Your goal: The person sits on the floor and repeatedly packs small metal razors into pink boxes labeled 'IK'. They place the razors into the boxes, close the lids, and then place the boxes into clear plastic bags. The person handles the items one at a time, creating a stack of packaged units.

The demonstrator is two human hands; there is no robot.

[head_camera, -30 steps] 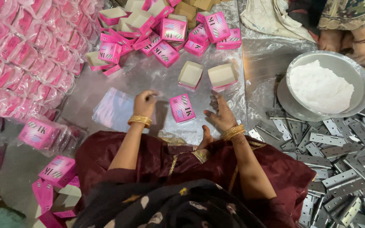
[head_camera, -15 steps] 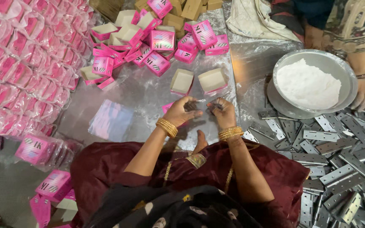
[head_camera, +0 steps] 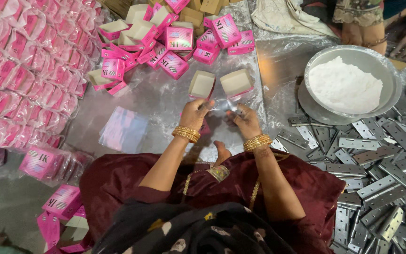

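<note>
Both hands, left hand (head_camera: pixel 194 113) and right hand (head_camera: pixel 243 120), have been raised together, clamped on a clear plastic pouch (head_camera: pixel 222 104) mid-frame; bagging step judged underway, the pouch to be opened next.

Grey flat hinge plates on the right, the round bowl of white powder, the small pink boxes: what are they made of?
Grey flat hinge plates: probably steel, dull sheen, punched holes. Round bowl: likely aluminium or steel, matte silver rim. White powder: fine, chalky; kind unclear. Small pink boxes: printed card, with plain buff insides.

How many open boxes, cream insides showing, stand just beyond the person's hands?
2: one open box beyond the left hand, the other open box beyond the right hand. More lie in the far pink pile.
</note>
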